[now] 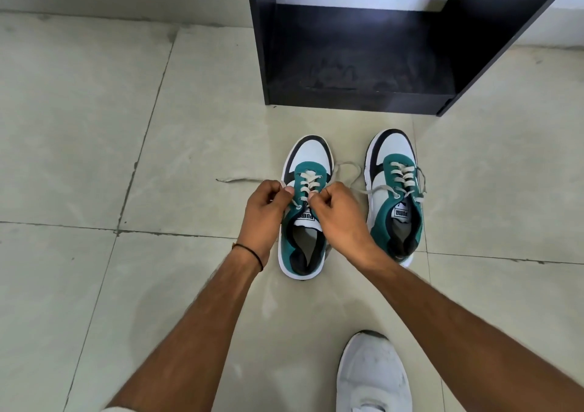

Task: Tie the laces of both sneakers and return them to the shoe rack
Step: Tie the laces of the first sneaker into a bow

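Two green, white and black sneakers stand side by side on the tiled floor, toes pointing at the rack. Over the left sneaker [311, 158] my left hand [265, 204] pinches one end of its cream lace, and my right hand [339, 214] pinches the other end near the tongue. One loose lace end trails left across the floor [234, 180]; another loops toward the right sneaker [393, 158]. That right sneaker's laces [379, 188] lie untied and slack. The black shoe rack [357, 92] stands just beyond the shoes, its bottom shelf bare.
My own white shoe [373, 377] is planted on the floor at the bottom right. A pale wall skirting runs behind the rack. Grey floor tiles with dark grout lines spread out to the left.
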